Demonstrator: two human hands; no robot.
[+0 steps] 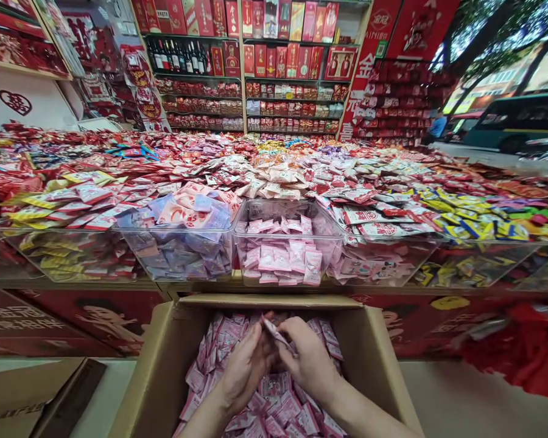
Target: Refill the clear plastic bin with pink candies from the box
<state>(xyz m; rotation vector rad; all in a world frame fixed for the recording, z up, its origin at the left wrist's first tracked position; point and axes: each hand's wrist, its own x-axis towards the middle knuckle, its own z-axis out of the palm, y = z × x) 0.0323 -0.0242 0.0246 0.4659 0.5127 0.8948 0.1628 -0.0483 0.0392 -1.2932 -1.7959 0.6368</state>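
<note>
A large cardboard box (141, 371) stands open in front of me, with many small pink packets (274, 420) heaped inside. Above the heap, my right hand (313, 359) pinches a pink-and-white packet (274, 331) between thumb and fingers. My left hand (244, 368) is cupped beside it, palm turned toward the right hand, its thumb apart from the fingers. The tip of the held packet lies close to the left thumb. Some left fingertips are hidden behind the packet and the right hand. Beyond the box, a clear plastic bin (281, 277) holds similar pink packets.
Neighbouring clear bins hold purple packets (178, 243), yellow packets (472, 219) and red-white packets (379, 228). Flattened cardboard (27, 395) lies at lower left. Red bags (525, 350) hang at right. Shelves (244, 79) of boxes and bottles rise behind.
</note>
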